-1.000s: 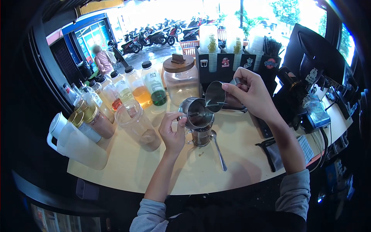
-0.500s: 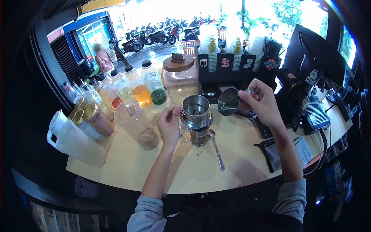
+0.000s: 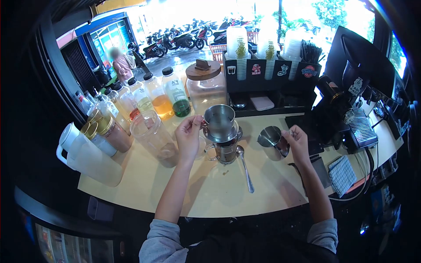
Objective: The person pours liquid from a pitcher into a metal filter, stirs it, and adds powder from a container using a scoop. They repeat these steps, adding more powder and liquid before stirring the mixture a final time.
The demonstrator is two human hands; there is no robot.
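**Filter on the glass, jug down on the counter**

Clearly, the brewing stage looked well along. The metal coffee filter [image 3: 220, 124] sat on top of a glass mug [image 3: 226, 152] at the centre of the frame, and the left hand [image 3: 189, 133] pinched the filter's side between thumb and fingertips, a narrow closed grip at its left edge. The right hand [image 3: 295, 141] was closed around the handle of a small steel jug [image 3: 272, 139], which stood on the pale counter [image 3: 206, 188] right of centre, near the mug but apart from it. Judging by the dark liquid in the mug, coffee had at least begun to drip through; lifting the filter off and finishing the drink seemed to be what was left (only a judgement from how things lay). A long spoon [image 3: 244, 168] lay just beside the mug, its bowl near the base.

Whether the jug held any liquid could not be told, since its inside was in shadow. The inside of the filter was also too dim to read. Bottles [image 3: 174, 93] and a big lidded jar [image 3: 205, 90] stood in the upper middle, a white pitcher [image 3: 85, 158] at the left, and a dark machine [image 3: 346, 114] at the right, partly cut off by the lens edge.
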